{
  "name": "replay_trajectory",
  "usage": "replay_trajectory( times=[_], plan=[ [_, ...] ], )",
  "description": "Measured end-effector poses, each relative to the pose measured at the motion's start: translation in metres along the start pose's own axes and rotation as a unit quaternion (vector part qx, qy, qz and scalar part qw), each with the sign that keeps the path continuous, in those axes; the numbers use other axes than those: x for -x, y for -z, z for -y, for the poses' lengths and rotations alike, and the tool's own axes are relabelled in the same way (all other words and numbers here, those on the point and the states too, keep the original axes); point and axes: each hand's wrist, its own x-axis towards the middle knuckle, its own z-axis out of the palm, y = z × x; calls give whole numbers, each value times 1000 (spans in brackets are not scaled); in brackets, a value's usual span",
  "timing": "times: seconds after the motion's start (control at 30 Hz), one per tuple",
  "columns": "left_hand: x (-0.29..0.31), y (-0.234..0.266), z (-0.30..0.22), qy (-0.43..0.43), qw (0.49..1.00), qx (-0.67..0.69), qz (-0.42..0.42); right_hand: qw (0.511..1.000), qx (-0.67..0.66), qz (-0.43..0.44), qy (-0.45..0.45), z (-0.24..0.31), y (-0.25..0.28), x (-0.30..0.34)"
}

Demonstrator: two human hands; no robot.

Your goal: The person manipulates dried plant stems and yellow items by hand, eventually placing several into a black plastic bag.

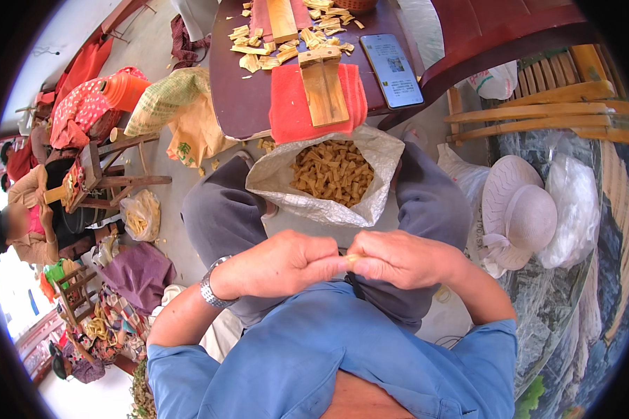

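Observation:
In front of my lap, both hands come together with thumbs and fingers pinched. My left hand [286, 261], a metal watch [212, 283] on its wrist, meets my right hand [402, 258] at the fingertips. Between them a bit of a small tan piece [353, 258] shows; the fingers hide the rest. Just beyond them, between my knees, an open white woven sack [272, 172] holds many short tan-brown pieces [334, 173]. Behind the sack, a wooden block tool [323, 91] lies on a folded red towel [286, 105] at the table's near edge.
The dark red table [237, 112] bears pale yellow strips [251, 47] and a lit phone [390, 70]. To my right are a sun hat [521, 209], a clear plastic bag [573, 202] and wooden slats [538, 115]. A paper sack [199, 133] stands left; another person [31, 230] sits farther off.

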Motion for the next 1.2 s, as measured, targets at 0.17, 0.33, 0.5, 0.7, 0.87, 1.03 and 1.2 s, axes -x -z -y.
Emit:
replay_trajectory(
  times=[0.17, 0.33, 0.5, 0.7, 0.87, 1.03, 1.2],
  plan=[
    [12, -20, 9, -64, 994, -65, 65, 994, 89, 46, 53, -11, -25, 18],
    [6, -27, 22, -55, 996, -56, 29, 992, 116, -9, 48, -16, -24, 21],
    [-26, 9, 31, -98, 980, -72, -157, 911, 330, -222, 106, -28, 18, -5],
    [-81, 66, 19, -63, 922, 58, -377, 736, 477, -442, 188, -34, 88, -63],
    [-99, 93, 12, -96, 882, 100, -449, 652, 543, -494, 192, -25, 118, -90],
    [-111, 105, 18, -72, 871, 83, -479, 636, 547, -511, 191, -37, 126, -107],
    [-122, 105, 35, -16, 887, 39, -460, 668, 535, -488, 173, -54, 124, -116]
  ],
)
